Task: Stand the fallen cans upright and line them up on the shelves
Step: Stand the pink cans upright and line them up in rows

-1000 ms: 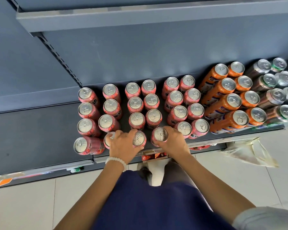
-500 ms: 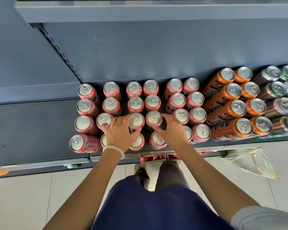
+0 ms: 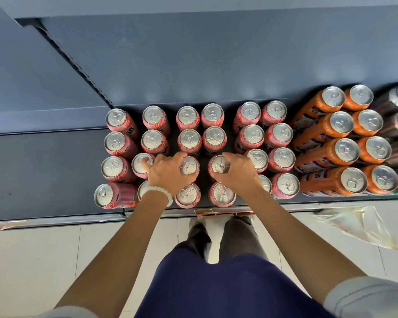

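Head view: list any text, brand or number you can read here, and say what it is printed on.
None reads for certain.
Pink cans: dark printed characters on the sides, too blurred and angled to read.
Front-left pink can: small vertical print, too small to read.
Orange cans: white and purple label patches with marks, illegible.
Shelf edge strip: tags at the front, no legible print.

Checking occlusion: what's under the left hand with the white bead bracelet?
The left hand covers parts of three upright pink cans: one under its fingertips, one by its thumb, one at its wrist. Their covered sides are hidden.
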